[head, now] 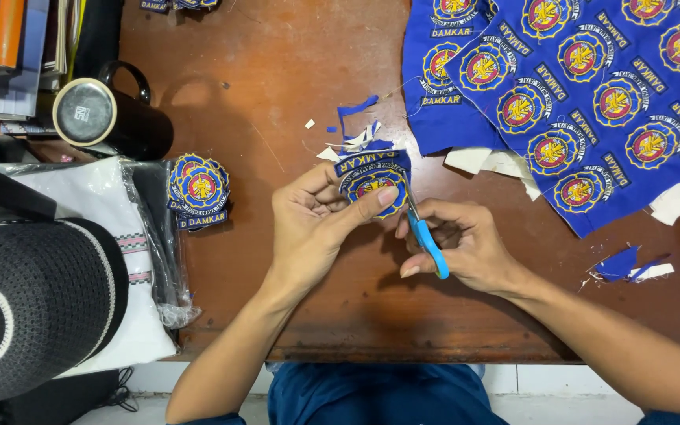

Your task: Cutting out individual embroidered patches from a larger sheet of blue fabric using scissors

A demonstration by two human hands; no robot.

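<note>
My left hand (312, 220) pinches a round blue embroidered patch (373, 179) with a red and yellow centre, thumb on its front. My right hand (458, 244) grips small scissors with blue handles (428, 244), their blades at the patch's right edge. Both hands hover over a brown wooden table (293, 79). A large blue cloth sheet (584, 94) covered with several uncut patches of the same kind lies at the upper right.
A small stack of cut patches (198, 189) lies left of my hands. Blue and white cloth scraps (356, 130) sit behind the hands, more scraps (631, 266) at right. A black mug (108, 114), a black knitted cap (33, 307) and bagged white cloth (104, 205) crowd the left.
</note>
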